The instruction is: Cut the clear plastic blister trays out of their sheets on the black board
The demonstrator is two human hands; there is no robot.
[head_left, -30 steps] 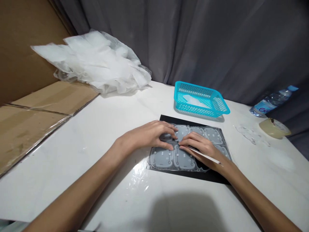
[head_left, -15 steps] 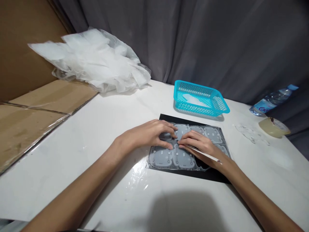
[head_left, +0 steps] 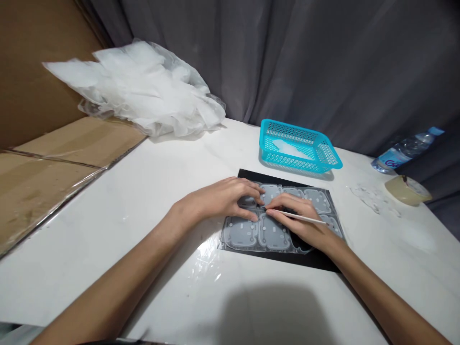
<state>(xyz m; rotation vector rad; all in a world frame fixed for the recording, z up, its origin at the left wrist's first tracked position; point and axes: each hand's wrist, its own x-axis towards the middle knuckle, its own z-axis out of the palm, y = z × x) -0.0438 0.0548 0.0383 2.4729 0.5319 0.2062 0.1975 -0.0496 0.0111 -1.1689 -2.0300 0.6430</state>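
Note:
A translucent sheet of rounded-square plastic pieces (head_left: 240, 234) lies on a black mat (head_left: 302, 261). My left hand (head_left: 233, 196) rests on the sheet's left part, thumb and fingers spread, pressing it. My right hand (head_left: 300, 218) pinches a thin white pen-like tool (head_left: 305, 218), its tip pointing left at the seam between pieces, close to my left thumb. The tip itself is too small and partly hidden to make out. At the lower middle of the sheet there is a gap where the black mat shows through.
Beyond the mat stands a turquoise basket (head_left: 300, 165) with white pieces inside. To the right are a water bottle (head_left: 398, 155), a tape roll (head_left: 406, 190) and clear plastic scraps (head_left: 372, 197). A white plastic bundle (head_left: 151, 91) and cardboard (head_left: 64, 153) occupy the left.
My right hand has shifted its grip and turned slightly, so the tool's rear end swung up and away from me. My left hand stays in place.

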